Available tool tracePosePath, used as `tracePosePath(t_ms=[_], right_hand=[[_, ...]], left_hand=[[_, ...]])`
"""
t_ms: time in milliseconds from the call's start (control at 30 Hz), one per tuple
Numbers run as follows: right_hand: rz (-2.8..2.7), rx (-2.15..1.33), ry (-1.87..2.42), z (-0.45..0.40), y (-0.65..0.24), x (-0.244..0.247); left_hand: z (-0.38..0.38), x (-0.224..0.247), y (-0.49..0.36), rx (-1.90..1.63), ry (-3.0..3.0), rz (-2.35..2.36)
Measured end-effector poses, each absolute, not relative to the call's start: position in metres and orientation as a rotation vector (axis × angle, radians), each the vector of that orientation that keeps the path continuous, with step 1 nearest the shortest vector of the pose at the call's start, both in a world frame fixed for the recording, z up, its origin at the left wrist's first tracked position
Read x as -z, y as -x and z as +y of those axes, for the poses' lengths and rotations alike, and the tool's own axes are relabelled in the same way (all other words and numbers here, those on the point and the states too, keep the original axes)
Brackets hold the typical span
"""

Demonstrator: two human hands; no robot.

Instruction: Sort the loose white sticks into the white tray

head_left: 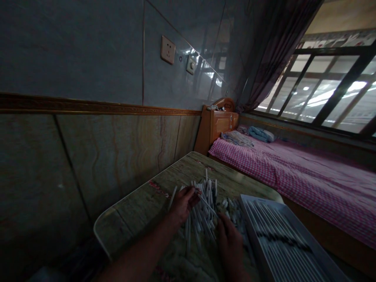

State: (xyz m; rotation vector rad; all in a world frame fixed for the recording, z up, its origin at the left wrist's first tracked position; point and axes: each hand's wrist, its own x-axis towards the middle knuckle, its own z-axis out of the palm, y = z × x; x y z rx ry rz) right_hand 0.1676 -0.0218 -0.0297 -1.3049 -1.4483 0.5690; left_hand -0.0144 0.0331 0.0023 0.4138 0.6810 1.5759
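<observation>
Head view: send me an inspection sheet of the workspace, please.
surface: marble-patterned table top, with worn reddish patches
job's things: heap of thin white sticks; white rectangular tray holding rows of aligned sticks
clutter: one loose white stick beside the heap
hands: left hand appears to pinch a thin white stick; right hand at the heap's near edge
cables: nothing seen
surroundings: pink gingham bed, wooden headboard, tiled wall with socket, dark-barred window

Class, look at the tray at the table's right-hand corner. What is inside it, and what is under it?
Inside the tray, white sticks lie in neat rows, crossed by a dark band. The tray sits on the table, and the part of the table beneath it is covered and cannot be seen.
</observation>
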Motion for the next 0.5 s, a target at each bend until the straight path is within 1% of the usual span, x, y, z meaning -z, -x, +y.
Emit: tracePosePath(t_ms=[133, 300, 500], right_hand=[[-1.484, -0.539, 1.31, -0.021, -0.167, 0.032], [-1.598, -0.401, 1.278, -0.021, -0.169, 0.037], [-1.576, -0.339, 1.399, -0.025, -0.166, 0.038]], left_hand=[[0.03, -0.002, 0.01, -1.562, -0.439, 0.728], [0.026, -0.003, 0.008, -1.544, -0.503, 0.788], [0.021, -0.009, 0.006, -1.552, -0.618, 0.802]])
